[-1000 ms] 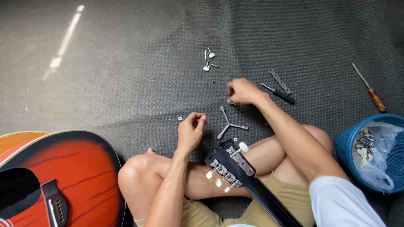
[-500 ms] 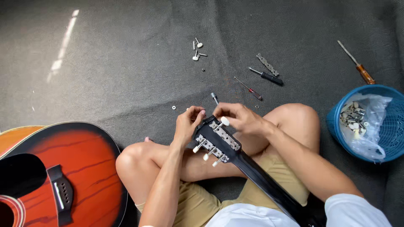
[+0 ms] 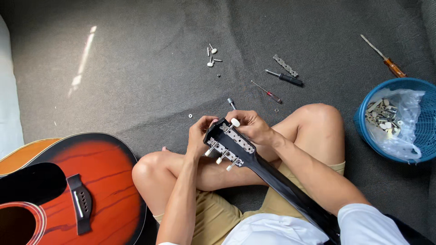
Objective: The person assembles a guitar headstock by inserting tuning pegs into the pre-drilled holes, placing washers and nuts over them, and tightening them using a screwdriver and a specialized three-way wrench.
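A black guitar headstock (image 3: 229, 143) with metal tuner plates and white pegs lies across my lap, its neck (image 3: 290, 193) running down to the right. My left hand (image 3: 198, 134) grips the headstock's left edge. My right hand (image 3: 252, 127) is closed around its top right side, fingers at a white tuner peg (image 3: 235, 122). A metal tool tip (image 3: 231, 103) pokes out on the floor just above my right hand.
Loose tuner pegs (image 3: 211, 54), a metal plate (image 3: 285, 65), a black screwdriver (image 3: 285, 77), a thin red screwdriver (image 3: 268, 92) and an orange-handled screwdriver (image 3: 385, 57) lie on the dark carpet. A blue basket (image 3: 424, 122) with bagged metal parts sits right. A red sunburst guitar body (image 3: 91, 181) lies left.
My right hand came back from the tools on the floor to the headstock. The headstock rose from my lap into both hands, and the view shifted.
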